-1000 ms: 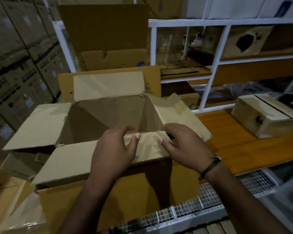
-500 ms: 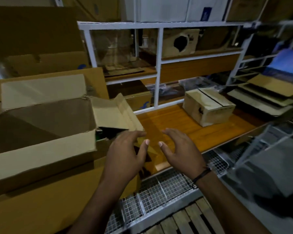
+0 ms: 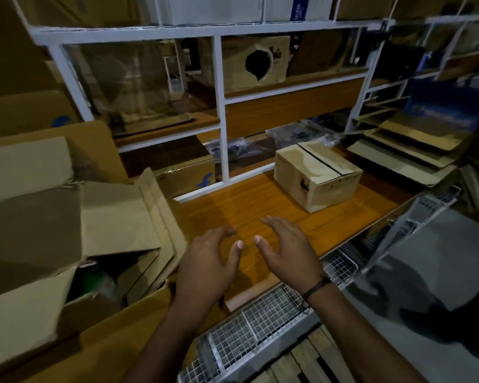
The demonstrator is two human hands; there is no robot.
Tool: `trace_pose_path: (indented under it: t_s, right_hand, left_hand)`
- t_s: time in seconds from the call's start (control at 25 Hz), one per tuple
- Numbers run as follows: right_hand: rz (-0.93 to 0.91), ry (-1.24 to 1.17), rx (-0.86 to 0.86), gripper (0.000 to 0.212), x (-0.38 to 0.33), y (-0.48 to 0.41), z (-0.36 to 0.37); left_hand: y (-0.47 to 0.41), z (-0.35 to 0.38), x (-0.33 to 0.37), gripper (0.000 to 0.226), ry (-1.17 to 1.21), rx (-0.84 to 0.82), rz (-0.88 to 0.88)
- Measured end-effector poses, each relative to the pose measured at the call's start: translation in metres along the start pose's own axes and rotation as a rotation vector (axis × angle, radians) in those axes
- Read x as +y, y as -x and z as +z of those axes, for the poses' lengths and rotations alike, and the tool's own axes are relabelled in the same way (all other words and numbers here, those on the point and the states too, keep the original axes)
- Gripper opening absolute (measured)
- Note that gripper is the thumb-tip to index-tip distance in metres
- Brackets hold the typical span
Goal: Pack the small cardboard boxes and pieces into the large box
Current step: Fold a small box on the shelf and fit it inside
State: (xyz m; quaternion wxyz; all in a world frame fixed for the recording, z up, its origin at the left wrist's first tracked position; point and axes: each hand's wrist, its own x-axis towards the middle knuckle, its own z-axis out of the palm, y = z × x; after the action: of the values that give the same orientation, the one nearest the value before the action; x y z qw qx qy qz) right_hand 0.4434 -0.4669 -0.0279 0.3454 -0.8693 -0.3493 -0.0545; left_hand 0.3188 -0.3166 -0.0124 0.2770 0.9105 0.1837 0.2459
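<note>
The large cardboard box (image 3: 36, 308) stands at the left with its flaps open; something green shows in a gap at its right corner. A small closed cardboard box (image 3: 318, 178) sits on the wooden shelf (image 3: 260, 205), up and to the right of my hands. My left hand (image 3: 208, 266) and my right hand (image 3: 288, 252) hover side by side over the shelf's front, fingers relaxed and slightly spread, holding nothing. Flat cardboard pieces (image 3: 407, 150) lie stacked at the far right.
A white metal rack (image 3: 221, 111) rises behind the shelf, holding a torn box (image 3: 255, 62) and another carton (image 3: 188, 172). Wire mesh (image 3: 260, 319) lines the shelf's front edge. A wooden pallet (image 3: 310, 363) lies below. A grey sheet (image 3: 426, 261) leans at the right.
Both hands let go of the large box's near flap and moved right over the wooden shelf. The view swung right, bringing the small closed box closer to centre.
</note>
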Motion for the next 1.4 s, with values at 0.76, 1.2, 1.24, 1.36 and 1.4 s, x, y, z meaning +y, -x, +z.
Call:
trace_pose_path:
  t_s: [0.76,1.2,1.24,1.36,1.4]
  right_hand:
    - [0.209,0.145,0.001,0.053,0.220,-0.190,0.001]
    - [0.373,0.419,-0.359,0.096,0.361,-0.283,0.025]
    - [0.341,0.468,-0.358,0.095,0.366,-0.281,0.028]
    - [0.258,0.566,-0.341,0.084,0.372,-0.280,0.030]
    - [0.232,0.576,-0.352,0.081,0.372,-0.279,0.028]
  left_hand:
    - [-0.163,0.170,0.025,0.033,0.069,-0.197,-0.040]
    - [-0.193,0.245,0.066,0.035,-0.052,-0.138,-0.257]
    - [-0.194,0.250,0.071,0.036,-0.045,-0.137,-0.281]
    - [-0.197,0.265,0.080,0.039,-0.030,-0.119,-0.335]
    - [-0.196,0.270,0.083,0.039,-0.027,-0.111,-0.349]
